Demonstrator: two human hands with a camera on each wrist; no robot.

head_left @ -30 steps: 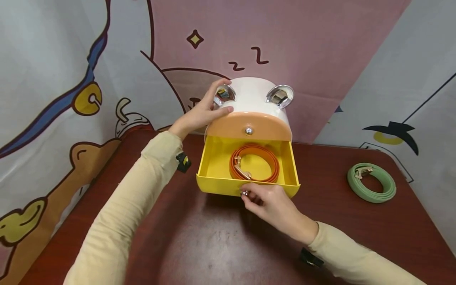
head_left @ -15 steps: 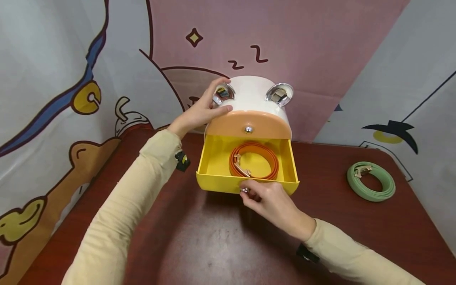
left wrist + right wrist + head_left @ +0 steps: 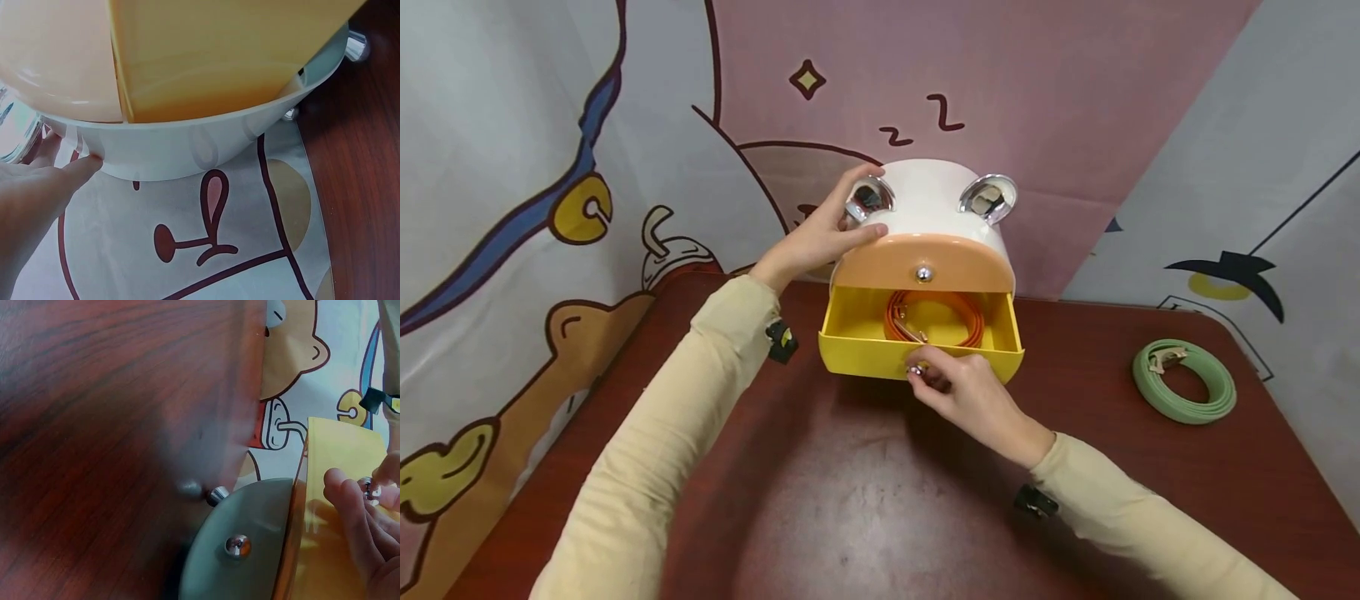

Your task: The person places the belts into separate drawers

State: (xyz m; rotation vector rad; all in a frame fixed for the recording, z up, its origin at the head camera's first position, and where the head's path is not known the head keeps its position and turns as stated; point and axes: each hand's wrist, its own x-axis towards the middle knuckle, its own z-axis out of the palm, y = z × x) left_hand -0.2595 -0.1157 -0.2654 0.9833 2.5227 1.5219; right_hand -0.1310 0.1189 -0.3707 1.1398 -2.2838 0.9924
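A small white drawer cabinet point(image 3: 925, 196) with silver ears stands at the back of the table. Its yellow drawer point(image 3: 861, 358) is pulled partway out, and a coiled orange belt point(image 3: 974, 325) with a metal buckle lies inside. My right hand point(image 3: 981, 404) pinches the silver knob point(image 3: 369, 489) on that drawer's front. Thumb and fingers spread around the left silver ear point(image 3: 872, 198), my left hand point(image 3: 820, 237) rests on the cabinet. The left wrist view has the thumb against the white shell; the other fingertips are partly hidden there.
A coiled green belt point(image 3: 1195, 410) lies on the dark red table point(image 3: 865, 500) at the right. Above the yellow drawer is a shut orange drawer point(image 3: 887, 262); below it, a grey-green drawer point(image 3: 256, 519) with a knob. A cartoon-printed cloth point(image 3: 1037, 100) hangs close behind.
The right hand has moved away from me with the knob, so the yellow drawer slides partly inward and the orange belt goes further under the orange drawer. The left hand stays on the cabinet.
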